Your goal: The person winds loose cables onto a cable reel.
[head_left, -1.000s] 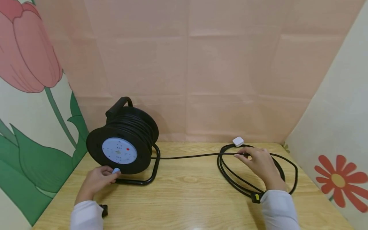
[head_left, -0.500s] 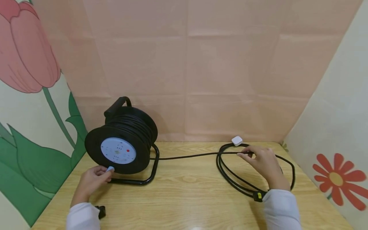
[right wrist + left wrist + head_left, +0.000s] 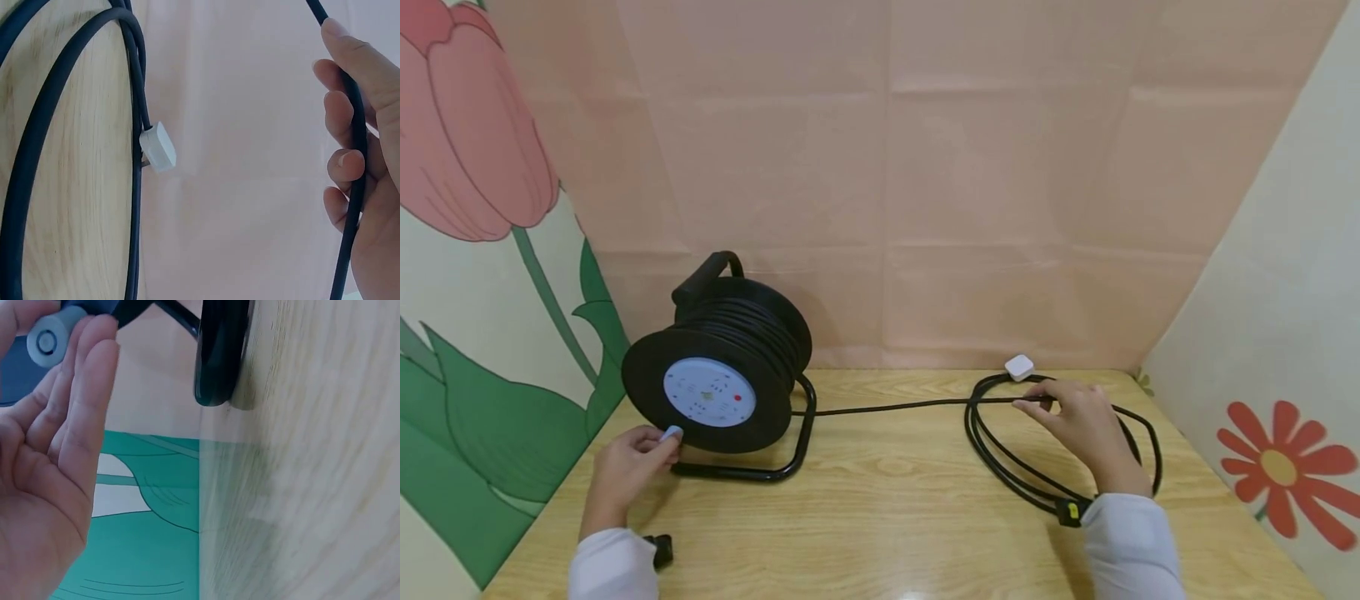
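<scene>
A black cable reel (image 3: 741, 333) with a pale round socket panel (image 3: 709, 392) stands on its tubular frame at the left of the table. My left hand (image 3: 625, 471) pinches the small light-blue crank knob (image 3: 672, 433) at the lower rim of the reel; the knob's round end also shows in the left wrist view. From the reel a black cable (image 3: 895, 407) runs taut to my right hand (image 3: 1086, 429), whose thumb and curled fingers hold it above a loose coil (image 3: 992, 454). At the coil's far side lies a white plug (image 3: 1019, 367).
The wooden table (image 3: 880, 517) meets a pink-covered wall (image 3: 880, 183) at the back. A side wall with a painted tulip (image 3: 490, 133) rises at left, another with a red flower (image 3: 1281, 467) at right. A small black object (image 3: 661, 550) is beside the left sleeve.
My left hand and the crank knob have moved leftward along the reel's lower rim, and the socket panel has turned slightly. My right hand stays almost in place on the cable.
</scene>
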Available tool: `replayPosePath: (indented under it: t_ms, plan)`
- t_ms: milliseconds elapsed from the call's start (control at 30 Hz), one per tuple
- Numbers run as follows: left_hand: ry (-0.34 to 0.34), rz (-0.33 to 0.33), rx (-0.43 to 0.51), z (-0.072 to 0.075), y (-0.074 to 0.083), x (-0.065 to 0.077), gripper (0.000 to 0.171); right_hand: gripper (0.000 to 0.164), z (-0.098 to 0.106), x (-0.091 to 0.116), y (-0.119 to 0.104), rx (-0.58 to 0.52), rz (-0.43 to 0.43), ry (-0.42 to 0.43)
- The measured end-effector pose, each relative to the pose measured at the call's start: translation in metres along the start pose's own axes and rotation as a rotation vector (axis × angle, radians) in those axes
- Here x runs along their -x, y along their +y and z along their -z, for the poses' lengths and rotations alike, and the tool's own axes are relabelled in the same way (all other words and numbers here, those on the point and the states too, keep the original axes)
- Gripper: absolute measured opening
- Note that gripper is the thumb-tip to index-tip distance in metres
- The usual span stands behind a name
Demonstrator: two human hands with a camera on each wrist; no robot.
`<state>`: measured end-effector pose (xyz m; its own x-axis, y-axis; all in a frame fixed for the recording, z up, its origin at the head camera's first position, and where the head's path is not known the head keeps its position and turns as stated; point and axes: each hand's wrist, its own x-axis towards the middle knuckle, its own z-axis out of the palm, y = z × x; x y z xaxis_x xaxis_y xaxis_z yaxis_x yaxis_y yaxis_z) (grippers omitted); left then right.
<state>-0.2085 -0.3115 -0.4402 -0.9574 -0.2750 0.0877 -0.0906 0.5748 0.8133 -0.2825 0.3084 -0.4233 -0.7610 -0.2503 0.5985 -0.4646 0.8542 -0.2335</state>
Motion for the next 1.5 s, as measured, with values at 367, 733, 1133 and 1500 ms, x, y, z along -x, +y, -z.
replayPosePath:
  t_ms: [367,733,1133,1500]
  plan:
    - [0.249,0.095,0.02,0.005,0.01,0.004,0.047,0.014,-0.005,0.002,0.0,0.018,0.018,-0.005]
    - [0.393,0.158,0.3,0.008,0.023,0.006,0.047,0.014,-0.007,0.001,-0.004,-0.018,0.038,-0.033]
    - [0.534,0.168,0.551,0.007,0.028,0.005,0.043,0.024,-0.008,-0.001,-0.008,0.019,0.105,0.004]
    - [0.597,0.167,0.688,0.007,0.041,0.005,0.047,0.02,-0.01,-0.008,-0.026,0.032,0.098,-0.041]
